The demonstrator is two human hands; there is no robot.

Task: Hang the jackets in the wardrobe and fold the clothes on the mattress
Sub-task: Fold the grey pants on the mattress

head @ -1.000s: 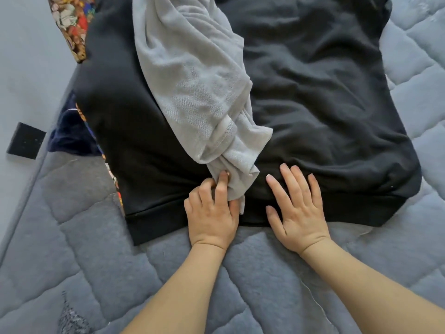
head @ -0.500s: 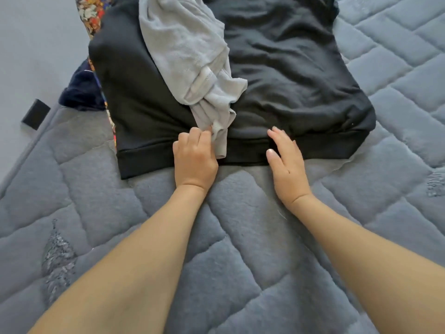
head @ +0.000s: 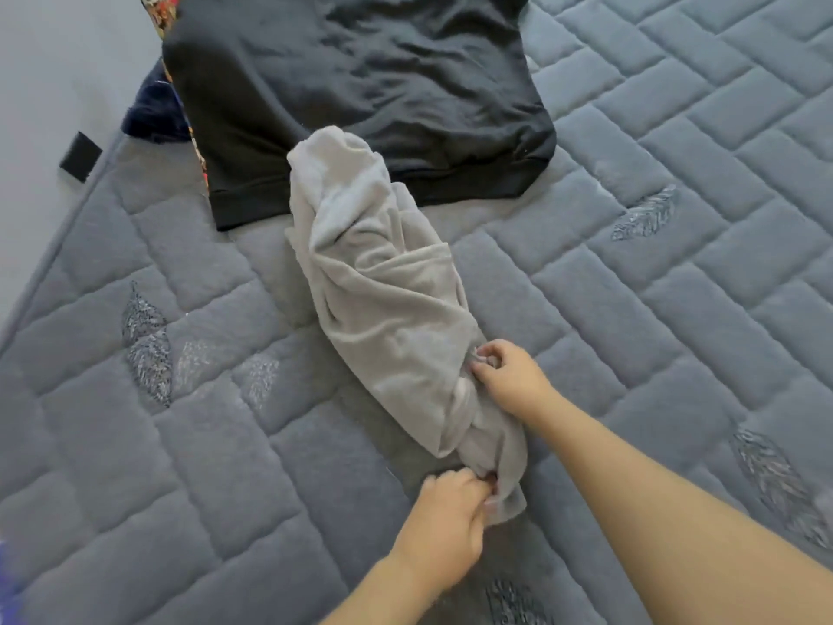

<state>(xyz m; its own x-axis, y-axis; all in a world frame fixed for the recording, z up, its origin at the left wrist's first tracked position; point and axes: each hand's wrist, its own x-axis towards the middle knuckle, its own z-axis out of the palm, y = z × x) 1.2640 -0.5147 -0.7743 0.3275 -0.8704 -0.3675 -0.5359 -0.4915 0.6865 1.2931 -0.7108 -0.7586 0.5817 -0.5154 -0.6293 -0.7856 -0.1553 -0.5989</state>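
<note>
A crumpled light grey garment [head: 383,300] lies stretched across the quilted grey mattress [head: 676,309], its far end overlapping the hem of a black sweatshirt [head: 360,83] spread flat at the top. My left hand [head: 446,525] grips the garment's near end, fingers curled into the cloth. My right hand [head: 509,376] pinches the fabric's right edge a little farther up.
A dark navy cloth [head: 153,115] and a bright patterned fabric [head: 157,6] poke out from under the black sweatshirt at the left. The mattress edge runs along the left, beside pale floor with a small black object [head: 80,156] on it.
The grey garment has been dragged off the black sweatshirt toward me onto the bare mattress. My right hand went from lying flat on the sweatshirt hem to pinching the grey cloth.
</note>
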